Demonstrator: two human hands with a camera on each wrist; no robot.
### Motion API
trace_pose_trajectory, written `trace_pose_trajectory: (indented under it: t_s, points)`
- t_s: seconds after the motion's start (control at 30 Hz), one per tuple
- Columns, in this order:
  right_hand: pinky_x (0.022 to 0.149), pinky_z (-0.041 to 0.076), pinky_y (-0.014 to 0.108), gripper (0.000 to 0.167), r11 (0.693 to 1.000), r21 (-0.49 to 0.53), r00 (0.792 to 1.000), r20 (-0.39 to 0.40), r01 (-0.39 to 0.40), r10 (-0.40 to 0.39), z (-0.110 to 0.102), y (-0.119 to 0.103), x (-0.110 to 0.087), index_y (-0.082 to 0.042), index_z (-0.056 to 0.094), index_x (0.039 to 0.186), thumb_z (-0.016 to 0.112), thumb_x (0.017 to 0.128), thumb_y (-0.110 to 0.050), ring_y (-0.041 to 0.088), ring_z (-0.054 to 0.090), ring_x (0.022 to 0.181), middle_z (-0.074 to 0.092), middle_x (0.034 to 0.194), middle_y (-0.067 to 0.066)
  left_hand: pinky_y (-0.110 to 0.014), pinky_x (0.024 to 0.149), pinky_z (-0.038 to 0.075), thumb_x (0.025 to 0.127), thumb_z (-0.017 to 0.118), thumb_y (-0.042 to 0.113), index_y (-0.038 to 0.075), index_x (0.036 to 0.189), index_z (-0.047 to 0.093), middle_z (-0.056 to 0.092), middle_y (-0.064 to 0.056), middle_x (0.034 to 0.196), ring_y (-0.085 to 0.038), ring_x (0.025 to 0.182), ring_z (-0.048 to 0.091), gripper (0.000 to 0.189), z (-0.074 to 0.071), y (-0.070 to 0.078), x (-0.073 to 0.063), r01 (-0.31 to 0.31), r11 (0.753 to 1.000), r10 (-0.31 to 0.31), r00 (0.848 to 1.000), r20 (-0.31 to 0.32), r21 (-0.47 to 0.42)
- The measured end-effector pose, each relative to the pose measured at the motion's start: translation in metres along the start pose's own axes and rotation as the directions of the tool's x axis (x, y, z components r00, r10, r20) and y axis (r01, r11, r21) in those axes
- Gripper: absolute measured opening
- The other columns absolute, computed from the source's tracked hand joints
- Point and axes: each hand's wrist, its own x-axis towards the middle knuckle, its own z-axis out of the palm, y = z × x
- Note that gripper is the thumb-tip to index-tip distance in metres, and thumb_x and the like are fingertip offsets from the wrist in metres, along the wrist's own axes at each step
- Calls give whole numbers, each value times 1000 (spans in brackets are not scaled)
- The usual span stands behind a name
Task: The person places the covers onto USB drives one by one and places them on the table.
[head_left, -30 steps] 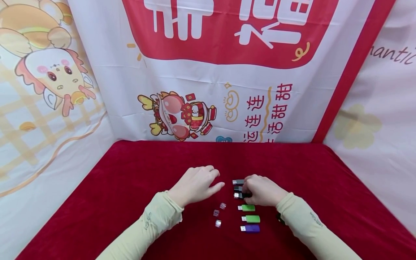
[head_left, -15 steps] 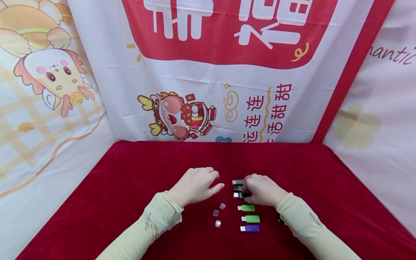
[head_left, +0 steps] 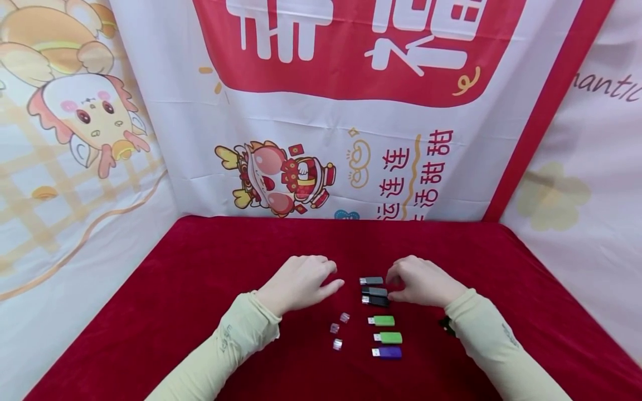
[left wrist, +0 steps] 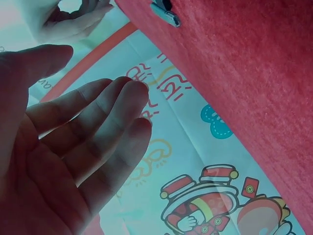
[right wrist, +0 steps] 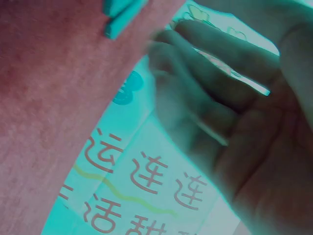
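My left hand [head_left: 301,284] hovers over the left of the cloth, its fingers loosely bent and its palm empty in the left wrist view. To the right of the USB drives is my right hand [head_left: 426,281], fingers loosely curved with nothing between them in the right wrist view. Its fingertips are close to the ends of a grey USB drive [head_left: 371,280], a second grey one [head_left: 374,291] and a black one [head_left: 375,301]. Nearer the front lie a green USB drive [head_left: 384,321], another green one [head_left: 390,338] and a blue-purple one [head_left: 390,352], all with plugs facing left.
Three small clear pieces [head_left: 337,344] lie left of the drives on the red cloth [head_left: 241,245]. A small dark object [head_left: 448,326] shows beside the right sleeve. Printed hangings [head_left: 281,117] enclose the table at the back and sides.
My right hand has drawn back to the right from the dark USB drives, uncovering the second grey one and the black one. The left hand has hardly moved.
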Motion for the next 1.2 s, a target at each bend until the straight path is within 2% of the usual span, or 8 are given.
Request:
trace_pose_trajectory:
  t_s: [0.1,0.2,0.37,0.43,0.77,1.2]
  points:
    - [61,50,28,23,998,54,997,77,-26,21,-2,1,-1,-12,75,92,86,75,-25,7,54,68,61,77,-10,-22,52,46,93,66,40,18,83,65,59,6,73,-8,61,55,24,0,-1,0,-9,1000,9,1000,12,-4]
    - [60,50,26,20,996,94,992,126,11,-23,1,1,0,-13,75,89,86,76,-24,4,54,64,60,73,-12,-23,50,44,93,66,40,18,79,62,56,6,70,-9,59,53,26,0,-1,0,-22,1000,22,1000,20,-8]
    - [58,49,23,16,983,143,982,132,118,-137,9,-4,2,-11,75,84,86,75,-18,0,53,61,58,68,-14,-24,49,44,93,65,39,19,75,60,54,6,67,-10,58,53,28,0,-1,0,-34,999,34,999,16,2]
    - [58,49,22,14,979,152,979,132,132,-153,11,-6,3,-12,75,82,86,75,-16,-1,53,60,58,67,-15,-25,49,44,93,65,39,19,74,60,54,6,67,-11,58,54,28,0,-1,0,-34,999,34,999,13,11]
    - [56,48,22,14,980,157,980,141,120,-143,16,-8,2,-13,75,82,86,74,-13,-1,53,60,57,66,-15,-27,48,45,93,66,37,19,72,58,52,6,64,-12,58,54,29,-1,1,0,-33,999,33,998,44,1]
    - [57,49,23,16,977,196,975,185,88,-125,19,-10,2,-14,74,83,87,75,-19,1,54,60,58,68,-13,-26,49,44,93,66,37,19,71,59,52,7,63,-10,56,52,29,2,3,0,-43,999,45,997,67,-22]
